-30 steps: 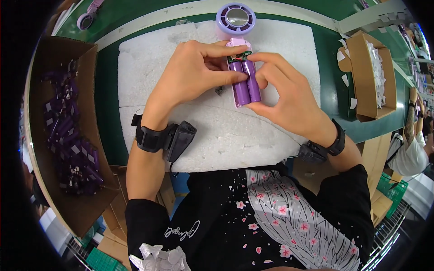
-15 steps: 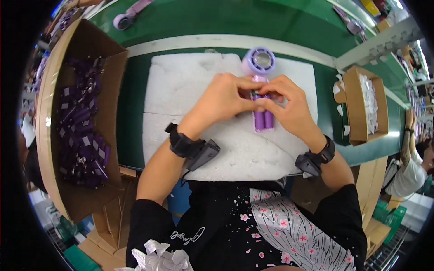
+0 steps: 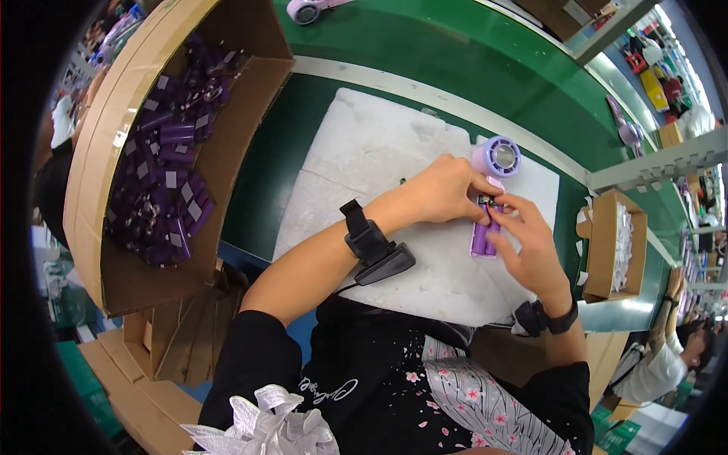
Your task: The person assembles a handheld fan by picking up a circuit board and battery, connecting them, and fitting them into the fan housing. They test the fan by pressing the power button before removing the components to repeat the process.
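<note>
A purple handheld fan [image 3: 497, 157] lies on a white foam board, its round head pointing away from me and its handle uncovered. Two purple battery cells [image 3: 484, 240] sit side by side in the handle, with a small green circuit board [image 3: 488, 201] between them and the head. My left hand [image 3: 451, 189] is closed about the handle's left side, thumb and forefinger close to the circuit board. From the right, my right hand [image 3: 528, 239] has its fingers bent in on the board and the cells' upper ends. Whatever small part lies beneath the fingertips is hidden.
The foam board [image 3: 379, 144] rests on a green table. On the left stands a large carton [image 3: 250, 114] of purple battery packs; on the right, a smaller carton [image 3: 599, 246] with white parts. Beyond a pale rail, another purple fan [image 3: 305, 10] lies on a green surface.
The view has swung leftward and tilted, so the fan and hands appear lower and further right. My fingers have shifted slightly apart, showing more of the circuit board.
</note>
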Available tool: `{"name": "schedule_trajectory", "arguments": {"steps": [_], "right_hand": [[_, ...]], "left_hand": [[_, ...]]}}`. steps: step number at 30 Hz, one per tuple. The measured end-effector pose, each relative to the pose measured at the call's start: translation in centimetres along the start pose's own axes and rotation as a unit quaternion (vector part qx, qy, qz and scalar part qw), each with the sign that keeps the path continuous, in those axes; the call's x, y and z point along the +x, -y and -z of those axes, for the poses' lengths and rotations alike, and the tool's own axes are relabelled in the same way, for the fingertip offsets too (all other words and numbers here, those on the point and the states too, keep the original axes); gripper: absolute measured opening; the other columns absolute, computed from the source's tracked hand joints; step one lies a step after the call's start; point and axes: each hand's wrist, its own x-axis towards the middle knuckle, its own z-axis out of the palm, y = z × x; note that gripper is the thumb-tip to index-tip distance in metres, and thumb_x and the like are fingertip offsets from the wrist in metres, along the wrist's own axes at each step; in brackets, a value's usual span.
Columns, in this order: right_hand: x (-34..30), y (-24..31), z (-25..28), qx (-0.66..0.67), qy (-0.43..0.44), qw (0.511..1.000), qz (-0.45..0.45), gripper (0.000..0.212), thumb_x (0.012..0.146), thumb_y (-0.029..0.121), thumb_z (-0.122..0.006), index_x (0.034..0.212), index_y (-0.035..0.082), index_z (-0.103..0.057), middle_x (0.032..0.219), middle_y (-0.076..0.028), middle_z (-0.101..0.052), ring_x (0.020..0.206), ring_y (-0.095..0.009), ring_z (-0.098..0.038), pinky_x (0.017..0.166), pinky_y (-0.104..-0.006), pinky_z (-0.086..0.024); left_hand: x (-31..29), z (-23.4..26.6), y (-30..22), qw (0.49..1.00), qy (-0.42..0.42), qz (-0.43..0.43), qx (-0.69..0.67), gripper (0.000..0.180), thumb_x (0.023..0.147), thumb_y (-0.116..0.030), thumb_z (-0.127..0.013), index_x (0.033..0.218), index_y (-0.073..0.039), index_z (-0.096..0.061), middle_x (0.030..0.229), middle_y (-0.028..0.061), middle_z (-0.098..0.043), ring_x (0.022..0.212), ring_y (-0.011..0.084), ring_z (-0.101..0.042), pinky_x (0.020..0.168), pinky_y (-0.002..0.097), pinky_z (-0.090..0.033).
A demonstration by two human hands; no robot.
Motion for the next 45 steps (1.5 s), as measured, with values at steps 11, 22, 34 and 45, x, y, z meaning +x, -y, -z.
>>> {"name": "schedule_trajectory", "arguments": {"steps": [11, 22, 34, 45], "right_hand": [[5.3, -7.1, -2.2, -0.174, -0.155, 0.972, 0.014, 0.050, 0.074, 0.014, -0.078, 0.118, -0.002, -0.060, 0.126, -0.016, -0.058, 0.107, -0.033, -0.058, 0.094, -0.0396, -0.046], [6.2, -8.2, -4.6, 0.039, -0.148, 0.986, -0.064, 0.018, 0.079, 0.010, -0.069, 0.095, 0.003, -0.066, 0.113, -0.012, -0.059, 0.109, -0.030, -0.054, 0.093, -0.0370, -0.044], [8.1, -6.5, -6.7, 0.100, -0.188, 0.977, -0.027, 0.008, 0.078, 0.006, -0.066, 0.085, 0.003, -0.064, 0.099, -0.010, -0.061, 0.099, -0.029, -0.055, 0.084, -0.0367, -0.047], [7.6, -9.8, -6.1, 0.170, -0.285, 0.939, -0.096, 0.009, 0.085, 0.006, -0.064, 0.092, 0.001, -0.064, 0.090, -0.010, -0.065, 0.080, -0.020, -0.064, 0.068, -0.0287, -0.050]], "left_hand": [[0.1, 3.4, 1.4, 0.981, -0.180, 0.071, 0.032, 0.039, 0.079, -0.017, -0.074, 0.115, -0.006, -0.068, 0.086, 0.0118, -0.070, 0.070, 0.0137, -0.063, 0.067, 0.0286, -0.051], [2.7, 12.3, 7.8, 0.906, -0.400, 0.122, 0.070, 0.061, 0.078, -0.023, -0.076, 0.133, -0.009, -0.054, 0.114, 0.0173, -0.061, 0.086, 0.0184, -0.062, 0.077, 0.0303, -0.049], [2.4, 36.7, 22.5, 0.789, -0.403, 0.249, 0.393, 0.091, 0.062, -0.034, -0.085, 0.139, -0.015, -0.043, 0.128, 0.0205, -0.057, 0.115, 0.0360, -0.058, 0.097, 0.0403, -0.047], [7.8, 23.9, 10.0, 0.893, -0.431, 0.083, 0.095, 0.076, 0.075, -0.029, -0.081, 0.139, -0.008, -0.046, 0.099, 0.0066, -0.064, 0.090, 0.0178, -0.062, 0.078, 0.0333, -0.048]]}}
